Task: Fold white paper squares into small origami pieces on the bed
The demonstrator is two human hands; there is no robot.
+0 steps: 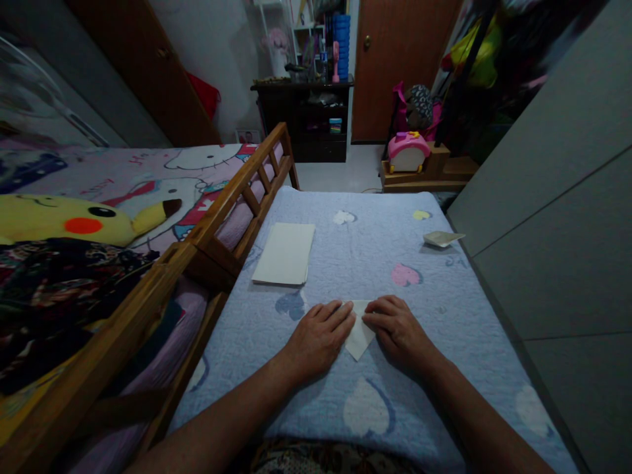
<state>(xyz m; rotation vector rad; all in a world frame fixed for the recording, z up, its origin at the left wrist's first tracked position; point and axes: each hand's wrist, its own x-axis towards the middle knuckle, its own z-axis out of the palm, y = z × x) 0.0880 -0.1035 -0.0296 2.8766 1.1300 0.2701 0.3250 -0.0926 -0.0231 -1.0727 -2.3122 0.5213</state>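
A small folded piece of white paper (359, 340) lies flat on the blue heart-patterned bedspread (345, 253), one corner pointing toward me. My left hand (323, 332) rests on its left side, fingers stretched out and lying flat. On the right side, my right hand (395, 326) presses the paper with its fingers bent and held together; the thumb is tucked low, and whether it pinches the edge cannot be made out. Both hands cover the paper's side corners. Beyond my left hand sits a stack of white paper sheets (285, 253). A folded paper piece (442, 238) stands near the far right edge.
A wooden bed rail (237, 191) runs along the left, with a yellow plush toy (74, 217) on the mattress behind it. Grey cabinet doors (553, 197) rise close on the right. Past the bed's far end are a dark cabinet (301, 118) and a pink toy case (409, 153).
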